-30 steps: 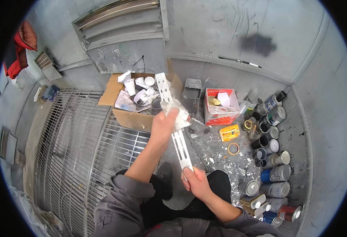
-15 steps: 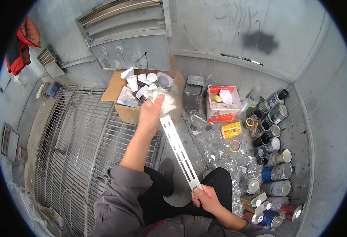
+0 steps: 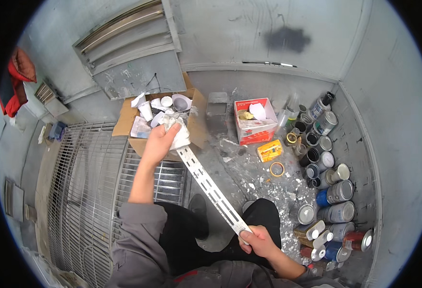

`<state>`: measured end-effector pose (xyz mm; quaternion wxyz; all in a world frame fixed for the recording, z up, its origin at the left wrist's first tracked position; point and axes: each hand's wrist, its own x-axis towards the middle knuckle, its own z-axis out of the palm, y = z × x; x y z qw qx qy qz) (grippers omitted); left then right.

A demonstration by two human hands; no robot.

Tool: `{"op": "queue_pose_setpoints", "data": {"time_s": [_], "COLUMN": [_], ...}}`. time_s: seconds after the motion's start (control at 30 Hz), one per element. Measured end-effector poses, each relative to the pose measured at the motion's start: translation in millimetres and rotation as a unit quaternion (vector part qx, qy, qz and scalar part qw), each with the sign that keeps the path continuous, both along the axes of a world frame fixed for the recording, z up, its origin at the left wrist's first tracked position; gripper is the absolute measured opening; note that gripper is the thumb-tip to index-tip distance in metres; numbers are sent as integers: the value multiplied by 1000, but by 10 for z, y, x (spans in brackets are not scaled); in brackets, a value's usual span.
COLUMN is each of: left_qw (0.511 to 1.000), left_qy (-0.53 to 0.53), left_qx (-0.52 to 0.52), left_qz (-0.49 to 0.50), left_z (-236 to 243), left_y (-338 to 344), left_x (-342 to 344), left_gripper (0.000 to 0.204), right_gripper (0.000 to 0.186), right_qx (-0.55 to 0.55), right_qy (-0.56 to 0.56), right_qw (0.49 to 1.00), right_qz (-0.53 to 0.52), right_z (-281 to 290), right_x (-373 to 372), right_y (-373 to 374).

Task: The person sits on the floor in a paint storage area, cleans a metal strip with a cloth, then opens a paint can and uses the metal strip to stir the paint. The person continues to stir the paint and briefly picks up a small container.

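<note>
A long white paint-mixing ruler (image 3: pixel 212 188) with dark slots slants across the middle, over my legs. My right hand (image 3: pixel 259 241) grips its near end, thumb on top. At the far end a crumpled white rag (image 3: pixel 178 132) is wrapped about the ruler, and my left hand (image 3: pixel 161 144) is closed on that rag. The ruler's far tip is hidden under the cloth. Behind the left hand stands an open cardboard box (image 3: pixel 196 113) filled with used white cups (image 3: pixel 145 111) and waste.
Metal grating (image 3: pixel 79 192) covers the left floor. A red-and-white box (image 3: pixel 256 134), a yellow packet (image 3: pixel 270 151) and a roll of tape (image 3: pixel 277 169) lie right of centre. Several paint cans (image 3: pixel 339 191) line the right wall. White flakes litter the floor.
The whole view has swung a little to the right. Both hands still hold the ruler and rag; the ruler lies at a flatter slant, its ragged end further left.
</note>
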<state>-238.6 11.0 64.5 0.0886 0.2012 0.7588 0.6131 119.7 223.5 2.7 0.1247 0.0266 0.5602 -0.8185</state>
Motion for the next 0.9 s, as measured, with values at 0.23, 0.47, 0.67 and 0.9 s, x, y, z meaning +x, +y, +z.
{"op": "queue_pose_setpoints", "data": {"time_s": [0.23,0.47,0.67,0.9], "left_qw": [988,973,866,788], "left_qy": [118,102,210,396], "left_qx": [-59,-205,-446,-472], "left_qz": [86,5,-89,-3], "left_z": [-338,-1365,-1292,-1251], "left_y": [251,443,1235,1974], "left_x": [-68,-740,-1326,-1943], "left_gripper": [34,38,28,53], "right_gripper": [37,30,28,28], "right_qx": [21,221,343,352], "right_qy": [-12,2,-95,-152], "right_qw": [997,941,863,814], "right_qz": [-74,-257,-360,-437], "right_z": [45,-51,13,-20], "right_x": [269,506,611,605], "right_y": [167,203,150,-236]}}
